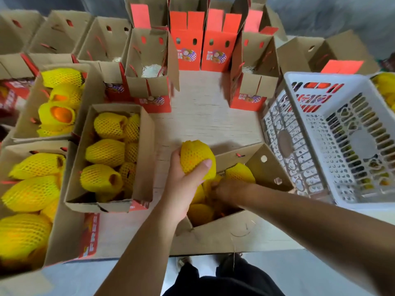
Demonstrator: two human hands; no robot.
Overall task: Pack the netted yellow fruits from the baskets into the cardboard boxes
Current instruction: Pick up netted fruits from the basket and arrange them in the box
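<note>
A: Where does the packing stand?

B: Well along, I'd judge. The left hand has its fingers and thumb curled round one netted fruit, held just above the near box. The right hand is down inside that box among the fruits already there; whether its fingers grip anything I cannot tell, they are hidden.

A: How full is that box?

B: Partly. Several fruits lie in it, one against the far wall, and there looks to be room for the one in hand.

A: And the rest?

B: Left of the near box, a full box shows a tight double row. Further left, three more boxes are also loaded. Beyond the near box, a row of upright boxes holds only pale padding, as far as I can see, so those are still to fill.

A: The supply?

B: Right of the near box, the white basket looks nearly bare. A second basket past it still shows yellow.
</note>
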